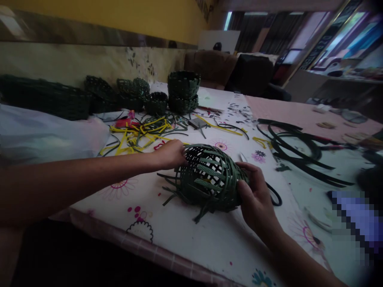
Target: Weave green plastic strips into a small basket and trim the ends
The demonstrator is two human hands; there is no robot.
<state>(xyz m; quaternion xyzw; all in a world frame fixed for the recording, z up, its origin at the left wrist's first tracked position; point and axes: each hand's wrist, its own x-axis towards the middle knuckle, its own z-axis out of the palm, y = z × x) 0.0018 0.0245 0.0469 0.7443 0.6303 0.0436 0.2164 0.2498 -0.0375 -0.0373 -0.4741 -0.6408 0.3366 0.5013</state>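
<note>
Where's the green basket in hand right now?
Head view, just right of centre: the green basket is between the left hand and right hand, over the flowered tablecloth; yellow strips lie beyond, to the left.

The basket is dk green, woven of flat strips, w/ a rounded body; many gaps are visible in its upper & mid part. It is tilted on its side, & loose strip ends stick out at L & bottom. Rel. to the yellow strip pile, it lies nearer & to the R.
</note>
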